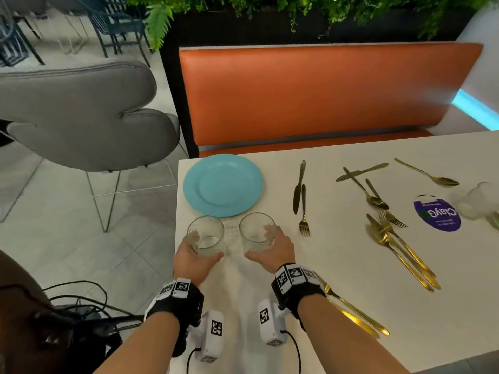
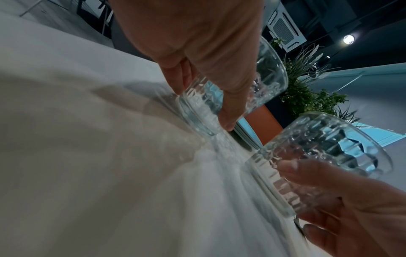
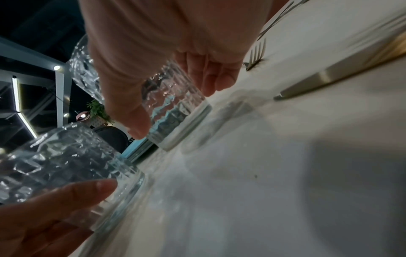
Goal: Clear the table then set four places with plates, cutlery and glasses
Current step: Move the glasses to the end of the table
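Note:
Two clear, textured glasses stand side by side near the white table's (image 1: 337,265) left front corner, just in front of a blue plate (image 1: 222,184). My left hand (image 1: 205,245) grips the left glass (image 1: 205,228), thumb on one side and fingers on the other. My right hand (image 1: 258,242) grips the right glass (image 1: 256,225) in the same way. In the left wrist view, my left hand (image 2: 203,106) holds the left glass (image 2: 270,76) with its base at the tabletop. The right wrist view shows my right hand (image 3: 174,109) around the right glass (image 3: 182,97), also low at the table.
Gold cutlery lies scattered: a knife and fork (image 1: 299,195), a heap (image 1: 386,220), a spoon (image 1: 429,174), and pieces by my right wrist (image 1: 356,314). A third glass (image 1: 478,201) and a purple sticker (image 1: 436,213) lie far right. A grey chair (image 1: 81,114) and an orange bench (image 1: 310,95) flank the table.

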### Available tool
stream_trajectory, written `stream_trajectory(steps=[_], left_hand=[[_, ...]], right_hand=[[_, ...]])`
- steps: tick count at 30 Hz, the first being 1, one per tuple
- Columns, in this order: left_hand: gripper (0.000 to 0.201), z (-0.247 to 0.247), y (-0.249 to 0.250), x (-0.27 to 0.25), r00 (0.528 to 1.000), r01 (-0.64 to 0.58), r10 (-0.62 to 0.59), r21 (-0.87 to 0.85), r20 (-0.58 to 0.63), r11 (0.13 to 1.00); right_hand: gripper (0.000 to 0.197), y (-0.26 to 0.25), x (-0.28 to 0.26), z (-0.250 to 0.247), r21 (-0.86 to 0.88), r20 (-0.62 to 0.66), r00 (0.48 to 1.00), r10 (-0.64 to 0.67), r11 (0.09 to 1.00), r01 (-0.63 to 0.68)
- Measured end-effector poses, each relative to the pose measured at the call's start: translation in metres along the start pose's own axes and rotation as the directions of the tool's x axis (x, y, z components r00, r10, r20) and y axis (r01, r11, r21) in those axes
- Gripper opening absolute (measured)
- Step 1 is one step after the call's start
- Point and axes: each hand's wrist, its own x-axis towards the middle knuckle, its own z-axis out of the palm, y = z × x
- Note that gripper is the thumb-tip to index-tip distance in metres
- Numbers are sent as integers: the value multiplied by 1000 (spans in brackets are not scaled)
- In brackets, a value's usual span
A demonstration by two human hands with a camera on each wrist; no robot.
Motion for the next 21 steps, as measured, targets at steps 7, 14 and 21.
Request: stream_trajectory(steps=[7,14,21], left_hand=[[80,-3,-3,10,999,-28,29,-21,22,999],[73,-6,2,12,999,-45,46,-28,28,999],[71,-7,2,14,999,-50,50,1,8,999]], right_hand=[[83,-9,6,19,-16,-19,1000,-1,1000,1],[84,-15,9,26,-37,-23,1000,-15,999,14],[83,-19,11,27,-30,-18,1000,-12,999,11]])
